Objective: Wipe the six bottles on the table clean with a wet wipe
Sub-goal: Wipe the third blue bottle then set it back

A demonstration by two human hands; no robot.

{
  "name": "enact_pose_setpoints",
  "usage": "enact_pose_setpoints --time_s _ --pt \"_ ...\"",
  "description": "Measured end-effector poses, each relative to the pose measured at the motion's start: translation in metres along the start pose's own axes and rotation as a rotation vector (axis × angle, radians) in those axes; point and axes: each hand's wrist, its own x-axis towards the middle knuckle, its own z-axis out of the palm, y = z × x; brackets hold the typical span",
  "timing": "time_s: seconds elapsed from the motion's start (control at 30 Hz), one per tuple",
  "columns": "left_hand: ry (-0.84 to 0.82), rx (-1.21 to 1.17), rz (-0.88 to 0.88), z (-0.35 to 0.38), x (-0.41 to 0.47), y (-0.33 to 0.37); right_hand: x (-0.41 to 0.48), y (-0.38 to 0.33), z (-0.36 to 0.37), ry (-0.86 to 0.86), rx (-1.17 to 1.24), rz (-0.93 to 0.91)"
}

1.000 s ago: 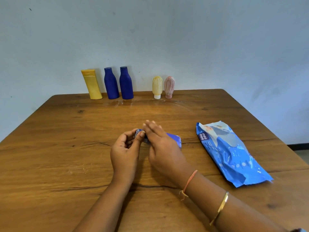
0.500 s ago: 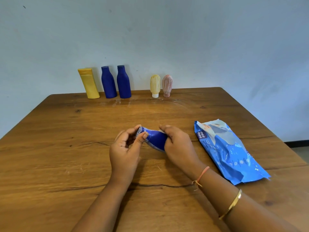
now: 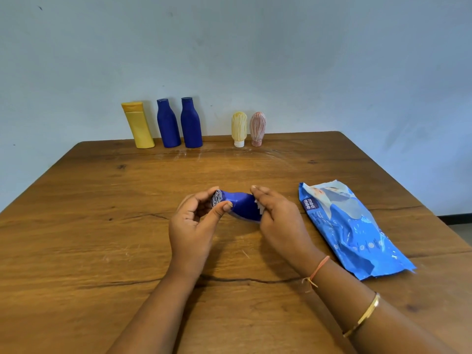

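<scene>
A dark blue bottle (image 3: 240,204) lies on its side above the middle of the wooden table (image 3: 102,226). My left hand (image 3: 194,226) pinches its cap end between thumb and fingers. My right hand (image 3: 278,221) grips the wide end with a white wet wipe (image 3: 258,206) pressed under the fingers; only a scrap of the wipe shows. Against the wall stand a yellow bottle (image 3: 139,125), two dark blue bottles (image 3: 167,123) (image 3: 191,123), a small cream bottle (image 3: 239,129) and a small pink bottle (image 3: 257,128), both on their caps.
A blue wet-wipe pack (image 3: 350,226) lies flat to the right of my right hand, its top flap torn open. The table's right edge runs just beyond it. A pale wall stands directly behind the row of bottles.
My right hand slid from the bottle's neck toward its wide end, uncovering the blue body. The left hand kept its pinch on the cap end.
</scene>
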Motion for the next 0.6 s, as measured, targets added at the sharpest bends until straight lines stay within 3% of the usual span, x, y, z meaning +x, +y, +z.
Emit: enact_pose_setpoints --time_s 0.2,0.3,0.4,0.5,0.6 --pt "-0.009 -0.108 -0.050 -0.002 0.002 -0.006 -0.011 -0.033 0.015 -0.059 0.121 -0.278" --pt "-0.017 -0.087 -0.047 -0.003 0.002 -0.005 -0.009 -0.023 0.012 -0.066 0.087 -0.302" --pt "-0.015 -0.022 -0.033 -0.001 0.001 0.001 -0.004 0.001 0.005 -0.054 -0.027 -0.162" --pt "-0.021 -0.037 -0.041 0.000 0.001 0.004 0.003 0.026 0.000 -0.012 0.030 0.105" --pt "-0.037 -0.007 -0.021 -0.001 0.000 0.004 0.009 0.030 -0.001 0.022 0.111 0.256"
